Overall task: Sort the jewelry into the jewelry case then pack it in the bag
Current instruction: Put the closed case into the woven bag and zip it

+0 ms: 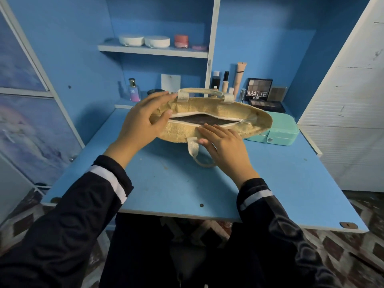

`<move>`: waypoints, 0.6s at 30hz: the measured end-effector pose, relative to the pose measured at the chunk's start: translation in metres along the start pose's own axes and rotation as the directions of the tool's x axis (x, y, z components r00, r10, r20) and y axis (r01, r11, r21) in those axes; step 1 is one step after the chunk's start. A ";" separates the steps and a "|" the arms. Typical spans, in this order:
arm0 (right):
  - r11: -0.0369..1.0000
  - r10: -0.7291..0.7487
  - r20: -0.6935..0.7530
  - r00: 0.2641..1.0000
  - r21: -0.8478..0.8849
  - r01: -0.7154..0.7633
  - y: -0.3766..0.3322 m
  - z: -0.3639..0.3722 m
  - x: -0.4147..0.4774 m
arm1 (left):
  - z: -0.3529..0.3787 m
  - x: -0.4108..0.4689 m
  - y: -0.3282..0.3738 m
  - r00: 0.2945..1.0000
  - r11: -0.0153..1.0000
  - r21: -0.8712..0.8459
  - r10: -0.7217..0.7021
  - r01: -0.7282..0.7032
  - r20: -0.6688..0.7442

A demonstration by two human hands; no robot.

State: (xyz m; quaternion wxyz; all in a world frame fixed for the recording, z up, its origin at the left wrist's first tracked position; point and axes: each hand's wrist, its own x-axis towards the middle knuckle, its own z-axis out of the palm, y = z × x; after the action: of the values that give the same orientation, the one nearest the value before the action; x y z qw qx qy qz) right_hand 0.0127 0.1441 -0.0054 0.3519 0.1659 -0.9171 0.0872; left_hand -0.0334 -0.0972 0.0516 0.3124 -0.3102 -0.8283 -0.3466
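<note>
Jute bag (209, 106) lies flat on the blue desk (166, 183), zip mouth (199, 119) up and gaping about halfway, with the slider (242, 121) parked toward the right end. Probably being spread to take the case. Left hand (143, 119) spans the bag's left end: fingers almost straight over the far wall, thumb at the mouth's left corner, apparently pulling that lip back. A true pinch can't be confirmed. Right hand (224, 144) lies flat on the near wall, fingers straight and together, tips at the near zip edge, holding nothing, likely pinning that side down. Teal jewelry case (278, 132) sits shut and snapped on the desk just behind the bag's right end, not yet packed. Its left part is hidden by the bag and its contents can't be seen. Bag interior is dark and unreadable. Near handle (193, 148) is partly under the right hand.
</note>
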 end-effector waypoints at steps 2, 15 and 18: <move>1.000 0.001 0.006 1.000 0.004 -0.001 0.001 0.001 0.000 | -0.003 0.012 0.003 0.999 0.999 0.041 -0.007 0.006 0.032; 0.999 -0.001 0.055 0.998 0.036 -0.001 0.002 -0.002 -0.002 | 0.002 0.057 0.020 0.915 0.992 -0.029 -0.104 0.125 0.389; 0.999 0.007 0.046 0.999 0.042 -0.009 0.001 -0.002 -0.002 | 0.002 0.060 0.023 0.895 0.984 -0.067 -0.122 0.166 0.429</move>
State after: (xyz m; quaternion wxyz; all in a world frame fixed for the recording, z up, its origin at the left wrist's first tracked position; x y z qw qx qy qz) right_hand 0.0150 0.1460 -0.0052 0.3267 0.1714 -0.9236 0.1040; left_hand -0.0538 -0.0651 0.1033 0.0826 -0.3314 -0.8783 -0.3347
